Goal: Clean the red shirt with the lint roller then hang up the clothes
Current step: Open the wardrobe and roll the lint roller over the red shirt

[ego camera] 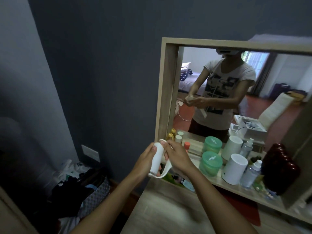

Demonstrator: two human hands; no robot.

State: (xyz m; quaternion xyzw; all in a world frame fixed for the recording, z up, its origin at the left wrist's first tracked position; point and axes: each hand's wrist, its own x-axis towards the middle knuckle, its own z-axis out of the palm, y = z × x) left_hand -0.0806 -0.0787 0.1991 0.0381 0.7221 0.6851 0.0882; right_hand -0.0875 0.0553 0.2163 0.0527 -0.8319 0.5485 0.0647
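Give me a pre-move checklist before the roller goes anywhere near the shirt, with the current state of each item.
1. Lint roller in hand: ok. The left hand grips its white barrel.
2. Right hand placed: ok. It is at the barrel's top end, where a loose white flap sticks out.
3. Sticky sheet exposed and clean: cannot tell. The barrel looks plain white.
4. Handle free: ok. It curves out below the hands.
5. Red shirt located: not ok. It is not in view.
6. Space around the hands: ok. They are in front of the mirror, apart from the green jars on the shelf.
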